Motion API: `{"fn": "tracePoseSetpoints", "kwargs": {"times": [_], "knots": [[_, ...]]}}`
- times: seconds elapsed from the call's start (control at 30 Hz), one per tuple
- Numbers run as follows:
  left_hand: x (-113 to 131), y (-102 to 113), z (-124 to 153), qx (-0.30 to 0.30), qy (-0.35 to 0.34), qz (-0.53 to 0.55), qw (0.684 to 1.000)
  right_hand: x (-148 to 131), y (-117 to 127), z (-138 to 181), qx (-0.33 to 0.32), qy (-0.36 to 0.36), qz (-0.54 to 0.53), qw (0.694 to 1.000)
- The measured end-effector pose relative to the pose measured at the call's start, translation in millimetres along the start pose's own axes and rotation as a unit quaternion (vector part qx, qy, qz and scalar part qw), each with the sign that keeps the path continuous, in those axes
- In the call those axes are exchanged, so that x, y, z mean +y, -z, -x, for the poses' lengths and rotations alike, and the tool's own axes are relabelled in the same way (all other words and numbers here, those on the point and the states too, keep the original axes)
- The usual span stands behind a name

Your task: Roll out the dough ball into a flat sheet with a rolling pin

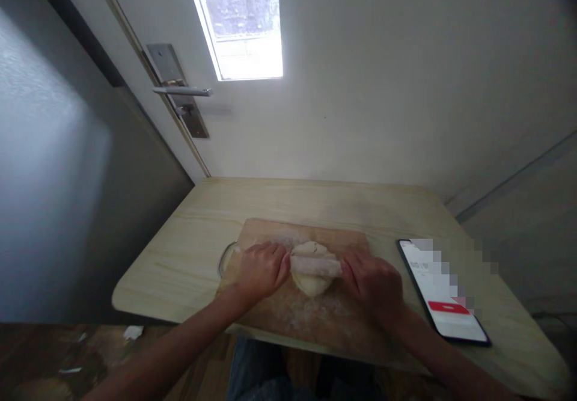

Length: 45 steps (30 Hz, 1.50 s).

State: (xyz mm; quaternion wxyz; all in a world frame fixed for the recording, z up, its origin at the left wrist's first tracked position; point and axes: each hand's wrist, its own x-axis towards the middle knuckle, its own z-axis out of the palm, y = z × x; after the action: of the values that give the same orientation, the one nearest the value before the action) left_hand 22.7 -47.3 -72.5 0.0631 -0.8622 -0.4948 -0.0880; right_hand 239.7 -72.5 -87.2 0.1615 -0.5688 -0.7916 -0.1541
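A pale lump of dough (311, 282) lies on a floured wooden board (315, 320) on a light wooden table (180, 238). Across the dough rests a rolling pin (315, 265). My left hand (261, 270) is closed over the pin's left end. Over the right end my right hand (372, 284) is closed in the same way. Both wrists lie low over the board, and the pin's ends are hidden under my fingers.
A phone (444, 296) with a lit screen lies on the table right of the board. A metal loop handle (224, 258) sticks out at the board's left edge. Behind the table stands a white door with a lever handle (183, 91) and a narrow window (243, 22).
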Motion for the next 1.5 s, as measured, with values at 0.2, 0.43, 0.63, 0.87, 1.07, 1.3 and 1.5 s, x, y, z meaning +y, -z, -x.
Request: {"fn": "tracePoseSetpoints", "kwargs": {"times": [0.2, 0.43, 0.63, 0.87, 1.07, 1.3, 1.5], "knots": [[-5, 3, -18, -0.093, 0.04, 0.026, 0.995, 4, 3, -18, -0.142, -0.03, -0.002, 0.989], [-15, 0, -46, -0.196, 0.092, 0.048, 0.975, 15, 2, -49, -0.317, -0.022, -0.012, 0.948], [-27, -1, -64, -0.26, 0.088, 0.172, 0.946, 24, -4, -62, -0.338, 0.024, -0.053, 0.94], [-11, 3, -33, -0.124, 0.094, 0.066, 0.986, 3, 16, -38, -0.21, -0.066, -0.001, 0.975], [-2, 2, 3, -0.027, 0.015, 0.034, 0.999, -3, 12, -4, -0.06, -0.006, -0.009, 0.998], [-7, 2, -14, -0.084, 0.027, 0.035, 0.996, 3, 1, -11, -0.111, -0.02, 0.001, 0.994], [-15, -4, -40, -0.187, 0.095, 0.034, 0.977, 8, 3, -43, -0.268, -0.049, 0.0, 0.962]]}}
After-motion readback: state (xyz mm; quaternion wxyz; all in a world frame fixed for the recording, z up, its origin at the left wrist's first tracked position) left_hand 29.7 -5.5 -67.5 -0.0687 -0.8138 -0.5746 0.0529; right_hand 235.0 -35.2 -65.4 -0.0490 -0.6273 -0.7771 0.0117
